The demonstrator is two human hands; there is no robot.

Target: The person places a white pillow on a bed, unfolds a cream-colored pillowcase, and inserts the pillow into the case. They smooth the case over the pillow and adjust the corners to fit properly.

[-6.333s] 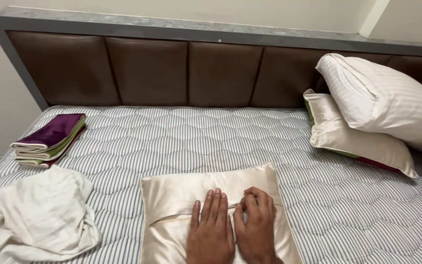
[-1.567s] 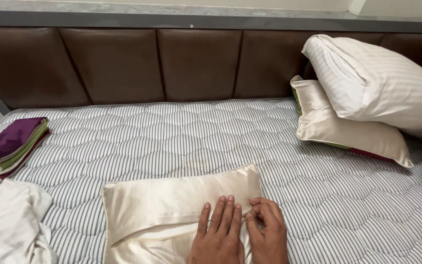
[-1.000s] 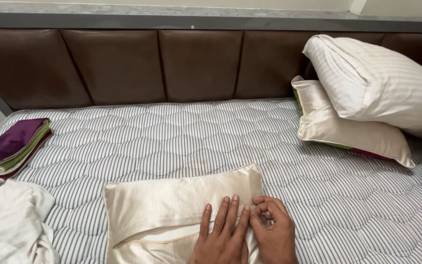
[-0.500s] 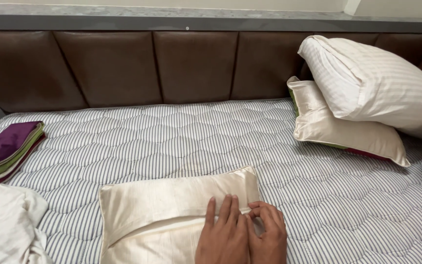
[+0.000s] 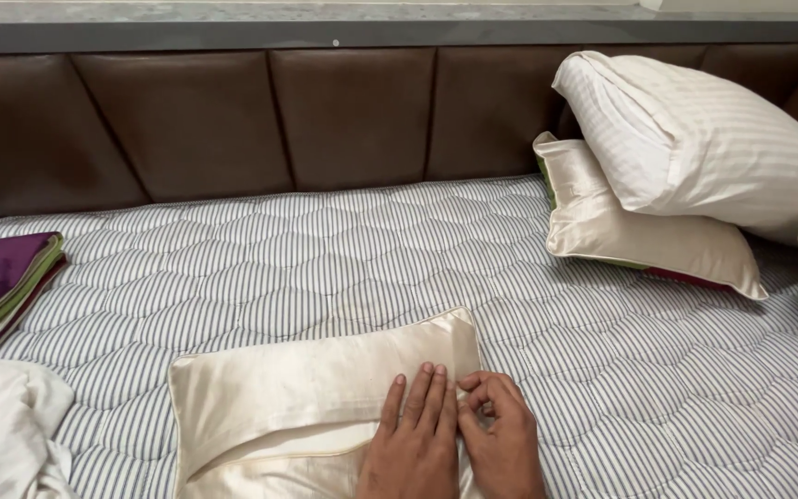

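Cream satin pillowcase (image 5: 316,397), bottom centre: judged light, limp, slippery. Left hand (image 5: 413,448) laid flat, fingers together. Right hand (image 5: 501,439) fingers pinching right-hand seam; best gripped there.

A cream satin pillow (image 5: 316,402) lies flat near the front edge of the striped mattress (image 5: 344,249), long side running left to right, its flap seam showing along the lower part, its near end cut off from view.
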